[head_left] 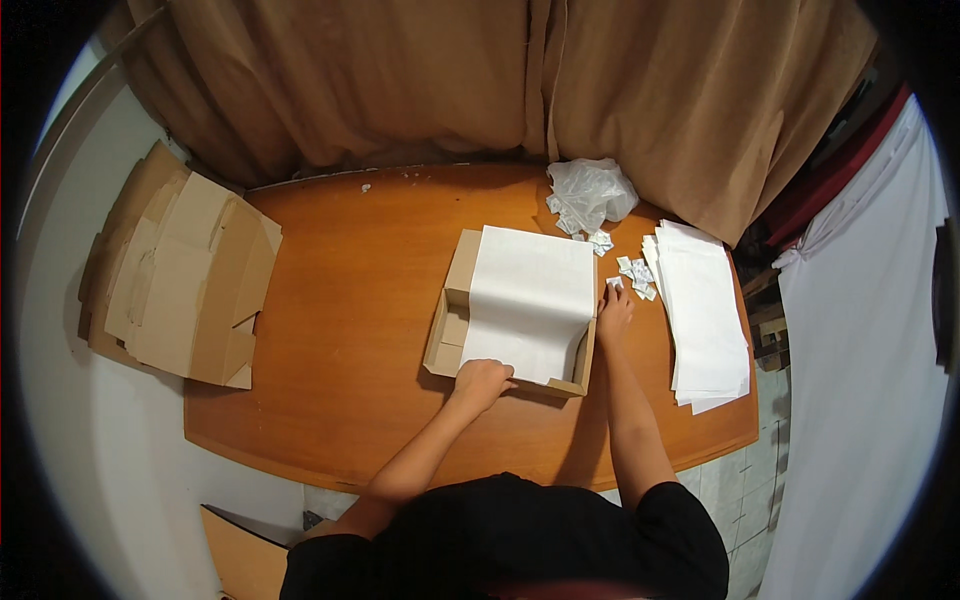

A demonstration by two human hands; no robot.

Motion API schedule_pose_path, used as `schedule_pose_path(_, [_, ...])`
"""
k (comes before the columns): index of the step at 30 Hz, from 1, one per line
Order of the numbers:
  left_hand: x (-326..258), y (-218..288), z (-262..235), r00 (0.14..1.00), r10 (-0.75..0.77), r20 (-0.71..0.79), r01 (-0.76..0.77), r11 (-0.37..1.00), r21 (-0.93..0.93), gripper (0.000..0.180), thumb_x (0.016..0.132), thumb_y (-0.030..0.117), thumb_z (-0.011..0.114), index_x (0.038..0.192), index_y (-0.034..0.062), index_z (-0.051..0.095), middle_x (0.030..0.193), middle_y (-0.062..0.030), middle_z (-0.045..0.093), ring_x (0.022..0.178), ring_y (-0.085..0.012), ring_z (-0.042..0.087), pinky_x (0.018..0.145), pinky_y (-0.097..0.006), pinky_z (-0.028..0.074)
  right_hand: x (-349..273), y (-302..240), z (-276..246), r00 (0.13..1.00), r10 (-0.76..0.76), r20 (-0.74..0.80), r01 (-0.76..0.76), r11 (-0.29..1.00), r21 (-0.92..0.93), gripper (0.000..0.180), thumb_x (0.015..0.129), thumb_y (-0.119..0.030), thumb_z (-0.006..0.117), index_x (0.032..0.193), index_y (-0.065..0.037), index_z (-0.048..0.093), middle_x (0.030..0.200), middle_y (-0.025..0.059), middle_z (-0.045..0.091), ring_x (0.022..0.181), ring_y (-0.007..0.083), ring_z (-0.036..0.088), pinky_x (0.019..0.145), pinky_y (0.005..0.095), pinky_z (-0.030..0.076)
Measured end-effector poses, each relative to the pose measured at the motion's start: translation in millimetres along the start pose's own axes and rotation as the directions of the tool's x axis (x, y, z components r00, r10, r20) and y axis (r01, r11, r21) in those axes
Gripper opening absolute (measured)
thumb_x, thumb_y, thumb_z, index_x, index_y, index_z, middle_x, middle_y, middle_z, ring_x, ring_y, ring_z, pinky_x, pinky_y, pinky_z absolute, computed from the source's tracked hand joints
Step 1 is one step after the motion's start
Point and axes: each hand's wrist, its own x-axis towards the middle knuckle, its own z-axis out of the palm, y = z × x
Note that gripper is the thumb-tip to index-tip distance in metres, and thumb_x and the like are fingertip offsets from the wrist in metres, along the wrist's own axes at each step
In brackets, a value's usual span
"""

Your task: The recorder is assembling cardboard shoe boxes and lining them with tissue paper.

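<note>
Orange-brown tabletop [360,300] carries the work. Nearest, the left hand [483,381] curls shut on the white paper sheet [530,300], pinning it into the cardboard box [452,322] mid-table. Beyond, the right hand [614,312], fingers loosely together, reaches small white packets [636,276] beside the paper stack [705,320].

left hand [483,382] on box [455,318] paper [528,300] | right hand [614,310] perhaps touching sachet [614,283]

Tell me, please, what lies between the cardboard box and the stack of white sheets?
In the head view, the right hand and a few small white packets lie between the cardboard box and the stack of white sheets.
</note>
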Motion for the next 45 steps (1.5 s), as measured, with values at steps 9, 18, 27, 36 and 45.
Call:
schedule_pose_path(9, [-3, 1, 2, 1.0, -0.021, -0.002, 0.021, 1.0, 0.007, 0.025, 0.075, 0.031, 0.065, 0.072, 0.0067, 0.063, 0.069, -0.0132, 0.062, 0.07, -0.0302, 0.062, 0.062, -0.041, 0.048, -48, -12, -30, 0.99, -0.088, -0.112, 0.098, 0.991, 0.086, 0.011, 0.08, -0.008, 0.058, 0.089, -0.003, 0.062, 0.088, 0.0127, 0.053, 0.085, 0.0305, 0.051, 0.073, 0.041, 0.042])
schedule_pose_path(18, [-25, 20, 7, 0.995, -0.068, 0.077, 0.065, 0.997, 0.039, 0.025, 0.076, 0.033, 0.064, 0.076, 0.0073, 0.064, 0.074, -0.0136, 0.063, 0.076, -0.0301, 0.062, 0.066, -0.041, 0.049, -81, -26, -73, 0.892, 0.452, 0.018, -0.263, 0.486, 0.833, 0.011, 0.087, -0.008, 0.051, 0.089, 0.0, 0.058, 0.081, 0.009, 0.059, 0.074, 0.0195, 0.056, 0.066, 0.0292, 0.044])
schedule_pose_path(27, [-57, 39, 12, 0.98, -0.136, 0.145, 0.139, 0.99, -0.015, 0.03, 0.077, 0.036, 0.063, 0.084, 0.0074, 0.065, 0.08, -0.0145, 0.064, 0.08, -0.0328, 0.061, 0.071, -0.042, 0.048, -118, -83, -123, 0.976, -0.087, 0.201, -0.138, 0.465, 0.874, 0.019, 0.088, -0.01, 0.052, 0.102, 0.001, 0.059, 0.094, 0.0089, 0.062, 0.086, 0.015, 0.057, 0.077, 0.0271, 0.045])
schedule_pose_path(36, [-65, 14, -24, 0.973, -0.175, -0.148, 0.111, 0.925, -0.365, 0.032, 0.077, 0.036, 0.063, 0.083, 0.004, 0.066, 0.086, -0.0161, 0.063, 0.084, -0.0321, 0.058, 0.074, -0.038, 0.045, -99, -68, -109, 0.997, -0.035, 0.068, -0.027, 0.663, 0.748, 0.026, 0.082, -0.014, 0.057, 0.104, -0.001, 0.059, 0.101, 0.0149, 0.057, 0.094, 0.0255, 0.053, 0.084, 0.0349, 0.041])
schedule_pose_path(45, [-28, -36, -45, 0.827, -0.424, -0.37, 0.33, 0.898, -0.291, 0.037, 0.078, 0.031, 0.063, 0.106, 0.0075, 0.06, 0.121, -0.0106, 0.049, 0.119, -0.0287, 0.036, 0.097, -0.05, 0.027, -78, -67, -78, 0.987, -0.061, 0.149, -0.007, 0.908, 0.418, 0.045, 0.077, -0.026, 0.063, 0.113, -0.002, 0.054, 0.112, 0.023, 0.049, 0.104, 0.0354, 0.048, 0.089, 0.0405, 0.04])
